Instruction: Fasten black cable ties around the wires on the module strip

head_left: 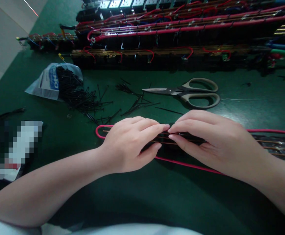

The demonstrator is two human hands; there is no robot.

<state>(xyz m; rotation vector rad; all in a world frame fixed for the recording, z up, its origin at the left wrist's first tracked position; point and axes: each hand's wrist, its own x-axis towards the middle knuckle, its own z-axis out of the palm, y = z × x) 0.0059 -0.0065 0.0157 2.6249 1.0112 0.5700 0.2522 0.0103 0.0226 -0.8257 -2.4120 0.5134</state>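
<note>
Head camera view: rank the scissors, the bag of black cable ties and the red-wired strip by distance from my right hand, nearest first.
1. the red-wired strip: directly under the right hand, touching its fingers.
2. the scissors: lying just beyond the hand, slightly to its left.
3. the bag of black cable ties: far off at the back left, with ties spilling out.

Dark green all over the bench (pixel 132 202). Bright red on the wire (pixel 102 128) looped at frame centre, black with thin brass-gold lines on the strip (pixel 274 146). Grey-beige handles and silver blades on the scissors (pixel 188 93). Black for the cable ties (pixel 83 98). Milky white with blue print on the bag (pixel 49 81), upper left. Red, black and gold along the stacked assemblies (pixel 181 29) at top.
</note>
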